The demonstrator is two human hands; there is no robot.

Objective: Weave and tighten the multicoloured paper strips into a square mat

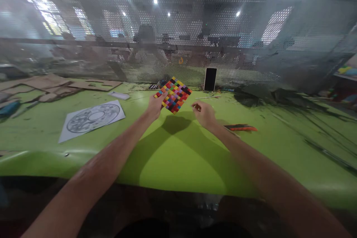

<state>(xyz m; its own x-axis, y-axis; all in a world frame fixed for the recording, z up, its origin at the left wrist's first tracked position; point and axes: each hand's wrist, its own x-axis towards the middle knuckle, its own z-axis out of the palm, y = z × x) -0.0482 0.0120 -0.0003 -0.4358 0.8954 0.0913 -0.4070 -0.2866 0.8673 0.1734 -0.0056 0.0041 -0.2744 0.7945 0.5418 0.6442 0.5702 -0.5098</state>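
Note:
My left hand (155, 106) grips a woven square mat of many small coloured paper squares (174, 95) by its left corner and holds it tilted above the green table (178, 156). My right hand (204, 113) hovers just right of the mat, fingers curled in a pinch. A thin pale sliver shows at its fingertips; I cannot make out what it is. Both forearms reach in from the near edge.
A white sheet with a round black-and-white drawing (92, 118) lies at the left. An orange-and-black cutter (241, 128) rests right of my right hand. A dark phone (210, 79) leans on the perforated metal screen behind. Cardboard scraps (52, 83) sit far left, dark paper strips (267, 96) far right.

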